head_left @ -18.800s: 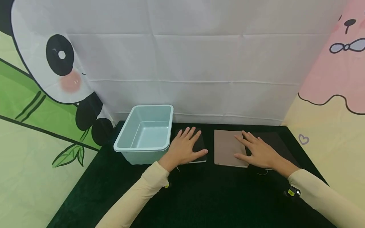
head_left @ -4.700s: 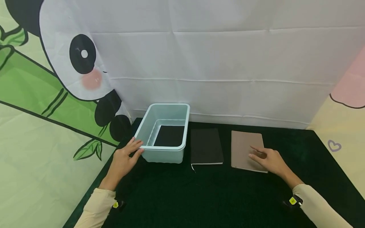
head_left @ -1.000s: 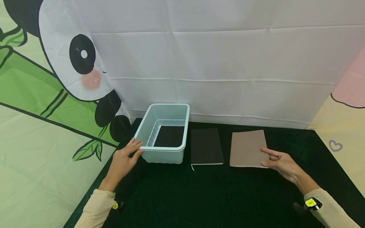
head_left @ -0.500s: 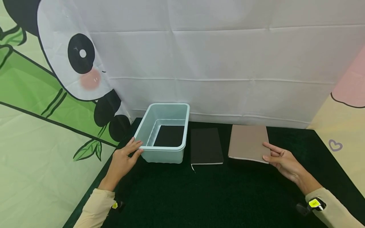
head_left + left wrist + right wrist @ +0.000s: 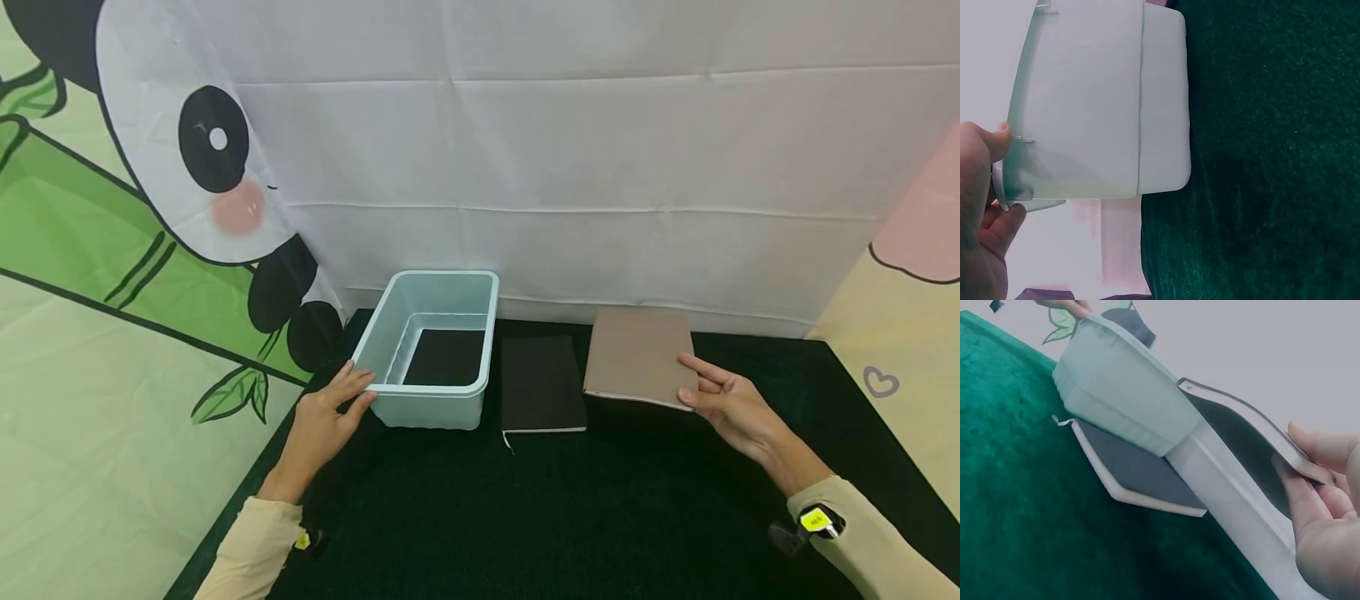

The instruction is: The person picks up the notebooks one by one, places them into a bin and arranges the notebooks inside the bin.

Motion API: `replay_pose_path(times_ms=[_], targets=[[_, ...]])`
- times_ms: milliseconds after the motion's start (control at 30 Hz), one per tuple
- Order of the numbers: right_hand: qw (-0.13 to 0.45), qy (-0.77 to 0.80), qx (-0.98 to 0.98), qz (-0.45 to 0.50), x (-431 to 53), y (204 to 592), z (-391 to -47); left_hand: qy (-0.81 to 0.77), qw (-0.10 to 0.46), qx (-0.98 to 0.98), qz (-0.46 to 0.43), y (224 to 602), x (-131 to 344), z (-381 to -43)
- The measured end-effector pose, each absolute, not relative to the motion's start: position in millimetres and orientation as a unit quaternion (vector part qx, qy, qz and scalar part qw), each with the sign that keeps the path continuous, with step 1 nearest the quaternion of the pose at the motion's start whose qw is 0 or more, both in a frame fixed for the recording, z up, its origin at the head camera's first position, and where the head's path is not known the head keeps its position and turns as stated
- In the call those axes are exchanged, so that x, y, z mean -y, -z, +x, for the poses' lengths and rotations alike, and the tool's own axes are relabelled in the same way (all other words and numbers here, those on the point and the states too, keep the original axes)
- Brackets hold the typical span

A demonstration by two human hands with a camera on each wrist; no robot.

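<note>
My right hand [image 5: 738, 417] pinches a pinkish-brown notebook [image 5: 637, 354] by its right edge, thumb on the cover and fingers beneath. It is raised off the table; the right wrist view shows the dark underside of this notebook [image 5: 1235, 431], which bows slightly. At the near left corner of a pale blue plastic bin [image 5: 427, 408], my left hand [image 5: 322, 425] grips the rim, with the thumb [image 5: 999, 142] against the outer wall in the left wrist view. A black notebook [image 5: 446, 358] lies flat inside the bin. Between bin and brown notebook rests another black notebook [image 5: 542, 383] with a white ribbon.
The table [image 5: 525, 517] is covered in dark green velvety cloth. A white hanging cloth [image 5: 555, 167] rises behind its back edge, with a panda print on the left. A printed yellow and pink sheet [image 5: 892, 350] hangs on the right.
Over the last second my right hand has lifted the brown notebook and carried it back and left. Since the earliest frame, the right-hand dark notebook has left its spot; one now lies in the bin.
</note>
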State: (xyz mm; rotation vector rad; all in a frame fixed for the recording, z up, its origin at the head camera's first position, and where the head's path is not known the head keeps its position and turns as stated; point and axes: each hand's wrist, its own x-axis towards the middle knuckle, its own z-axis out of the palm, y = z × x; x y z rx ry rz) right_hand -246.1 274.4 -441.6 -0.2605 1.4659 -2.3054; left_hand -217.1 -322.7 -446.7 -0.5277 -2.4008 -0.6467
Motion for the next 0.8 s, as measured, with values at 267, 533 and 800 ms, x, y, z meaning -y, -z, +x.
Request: replay_pose_path(times_ms=[267, 533, 800], targets=[[0.188, 0.838, -0.494, -0.134, -255.9, 424.5, -244.9, 0.241, 0.296, 0.901, -0.207, 446.0, 326.5, -216.7], [0.175, 0.838, -0.497, -0.142, -231.9, 408.8, -247.5, 0.237, 0.302, 0.900, -0.208, 445.9, 330.4, -212.4], [0.163, 0.829, -0.519, -0.132, -204.4, 390.2, -251.7, 0.240, 0.296, 0.901, -0.208, 445.5, 333.5, -212.3]])
